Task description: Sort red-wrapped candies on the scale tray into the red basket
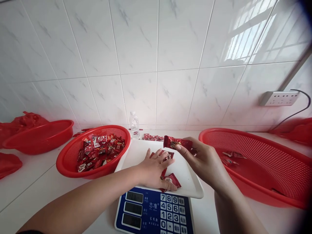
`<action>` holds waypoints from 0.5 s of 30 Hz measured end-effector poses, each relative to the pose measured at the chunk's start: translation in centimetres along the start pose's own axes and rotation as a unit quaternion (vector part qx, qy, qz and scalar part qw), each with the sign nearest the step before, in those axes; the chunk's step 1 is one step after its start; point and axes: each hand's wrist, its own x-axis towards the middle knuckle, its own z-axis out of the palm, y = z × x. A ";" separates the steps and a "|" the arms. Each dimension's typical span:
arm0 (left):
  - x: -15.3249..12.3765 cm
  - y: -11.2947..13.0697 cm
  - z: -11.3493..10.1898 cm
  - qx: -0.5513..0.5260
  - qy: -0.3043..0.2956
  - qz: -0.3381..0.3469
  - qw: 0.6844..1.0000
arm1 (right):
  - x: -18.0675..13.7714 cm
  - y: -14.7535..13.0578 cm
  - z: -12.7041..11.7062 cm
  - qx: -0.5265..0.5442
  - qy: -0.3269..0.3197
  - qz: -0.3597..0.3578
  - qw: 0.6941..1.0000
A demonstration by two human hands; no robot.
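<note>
At frame centre, 1 red sweet [174,142] is pinched in the right hand [206,161] above the scale tray [191,183], where other sweets [172,179] are covered by the flat, open left hand [153,169].

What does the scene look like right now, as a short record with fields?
left hand: flat, spread, resting on the tray packets
right hand: fingers pinch the held packet above the scale tray
scale panel: readings unreadable
left basket: holds a heap of packets
right basket: holds a few packets
water bottle: upright by the wall
</note>
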 end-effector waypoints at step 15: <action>0.4 -2.5 -0.2 -0.031 0.072 -0.032 0.996 | 0.1 0.3 -0.2 -0.003 -0.007 0.016 1.000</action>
